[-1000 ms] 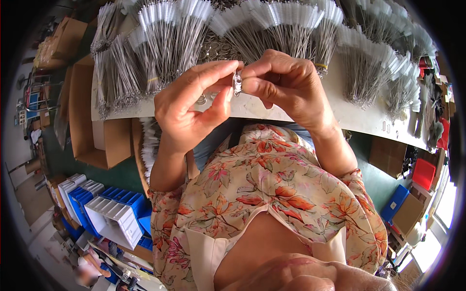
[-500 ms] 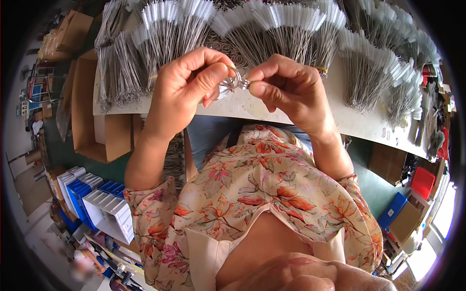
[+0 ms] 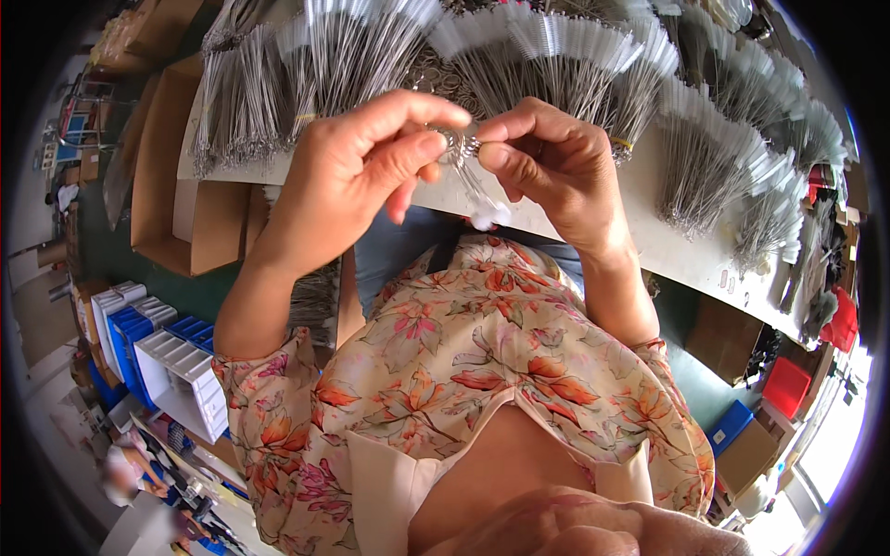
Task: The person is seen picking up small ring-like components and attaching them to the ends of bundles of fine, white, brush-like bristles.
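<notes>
Above the tabletop [image 3: 681, 243], left hand [image 3: 362, 156] and right hand [image 3: 561, 169], two in all, flank one cluster of metal loops [image 3: 459, 146]. The right pinches it, presumably for steadiness; the left's thumb and forefinger stand parted, grip undeterminable. White-tipped wires [image 3: 473, 185] hang beneath, too blurred to count. Overlapping brush bundles [image 3: 691, 167], likewise uncountable, lie beyond, bristles pointing away, apparently for reach.

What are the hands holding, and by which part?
Thin silvery wire brushes with white bristle tips: the right hand pinches their upper metal ends. The left hand is there too; its exact hold is unclear.
</notes>
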`<state>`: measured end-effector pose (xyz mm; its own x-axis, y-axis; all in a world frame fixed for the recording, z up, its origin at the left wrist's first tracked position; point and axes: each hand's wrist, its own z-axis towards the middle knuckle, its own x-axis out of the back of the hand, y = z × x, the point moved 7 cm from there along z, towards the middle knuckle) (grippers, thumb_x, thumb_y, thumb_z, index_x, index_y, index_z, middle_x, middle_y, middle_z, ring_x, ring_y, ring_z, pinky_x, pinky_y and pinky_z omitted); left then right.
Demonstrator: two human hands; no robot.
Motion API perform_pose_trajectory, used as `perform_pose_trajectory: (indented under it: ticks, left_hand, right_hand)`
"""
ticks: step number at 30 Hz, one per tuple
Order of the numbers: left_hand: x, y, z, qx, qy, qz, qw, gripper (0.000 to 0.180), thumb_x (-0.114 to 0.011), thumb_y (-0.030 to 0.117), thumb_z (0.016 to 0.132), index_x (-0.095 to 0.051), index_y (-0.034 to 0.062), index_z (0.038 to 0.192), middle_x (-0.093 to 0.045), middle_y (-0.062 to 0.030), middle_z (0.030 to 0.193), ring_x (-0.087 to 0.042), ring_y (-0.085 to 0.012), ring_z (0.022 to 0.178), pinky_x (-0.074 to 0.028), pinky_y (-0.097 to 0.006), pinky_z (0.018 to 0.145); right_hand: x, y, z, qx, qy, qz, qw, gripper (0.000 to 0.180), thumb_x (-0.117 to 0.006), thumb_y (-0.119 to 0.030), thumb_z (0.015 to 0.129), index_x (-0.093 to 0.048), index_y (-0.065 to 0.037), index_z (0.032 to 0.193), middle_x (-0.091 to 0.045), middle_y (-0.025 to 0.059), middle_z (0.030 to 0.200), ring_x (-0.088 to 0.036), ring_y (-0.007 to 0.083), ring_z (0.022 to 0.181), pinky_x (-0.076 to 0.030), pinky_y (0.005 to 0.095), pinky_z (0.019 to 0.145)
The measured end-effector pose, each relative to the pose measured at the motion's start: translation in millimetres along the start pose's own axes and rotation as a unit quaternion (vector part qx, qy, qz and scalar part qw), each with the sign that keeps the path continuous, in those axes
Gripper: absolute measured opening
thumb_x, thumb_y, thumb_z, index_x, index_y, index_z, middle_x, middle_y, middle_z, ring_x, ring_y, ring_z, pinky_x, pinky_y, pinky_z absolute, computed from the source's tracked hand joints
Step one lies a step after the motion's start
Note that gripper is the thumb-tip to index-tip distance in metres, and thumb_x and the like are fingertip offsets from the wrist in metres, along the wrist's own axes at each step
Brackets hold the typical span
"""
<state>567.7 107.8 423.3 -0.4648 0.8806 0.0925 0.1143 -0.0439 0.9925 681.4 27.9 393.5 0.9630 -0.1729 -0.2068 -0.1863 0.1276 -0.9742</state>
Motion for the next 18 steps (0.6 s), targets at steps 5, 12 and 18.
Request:
perform_pose_trajectory:
  ticks: [5,12,18]
  left_hand:
    - [10.2,1.1,-5.1,-0.2,0.119,-0.015,0.972,0.017,-0.051,0.011,0.089,-0.06,-0.0041,0.09,-0.062,-0.0108,0.092,-0.06,-0.0179,0.086,-0.046,-0.03,0.08]
    - [31.3,-6.3,-45.7,-0.209,0.186,-0.116,0.953,0.017,-0.05,0.009,0.089,-0.06,-0.0045,0.091,-0.062,-0.0133,0.095,-0.059,-0.015,0.074,-0.047,-0.028,0.074]
    - [101.0,-6.4,-156.8,-0.111,0.22,-0.039,0.968,0.019,-0.052,0.009,0.09,-0.057,-0.0087,0.094,-0.059,-0.0076,0.078,-0.059,-0.0111,0.066,-0.049,-0.021,0.06]
  right_hand:
    - [-12.6,6.6,1.7,0.056,0.007,-0.017,0.998,0.008,-0.065,-0.005,0.08,-0.062,0.0,0.086,-0.056,0.0014,0.079,-0.054,0.0056,0.064,-0.044,0.0192,0.056]
    - [-61.7,29.0,8.7,0.14,0.046,-0.066,0.987,0.015,-0.069,-0.002,0.075,-0.062,0.0,0.088,-0.057,0.0036,0.082,-0.061,0.0112,0.075,-0.05,0.0225,0.066]
    - [-83.7,93.8,-9.4,-0.022,-0.061,-0.157,0.985,0.015,-0.066,-0.009,0.08,-0.062,0.001,0.091,-0.062,0.0053,0.083,-0.059,0.0107,0.072,-0.047,0.0226,0.068]
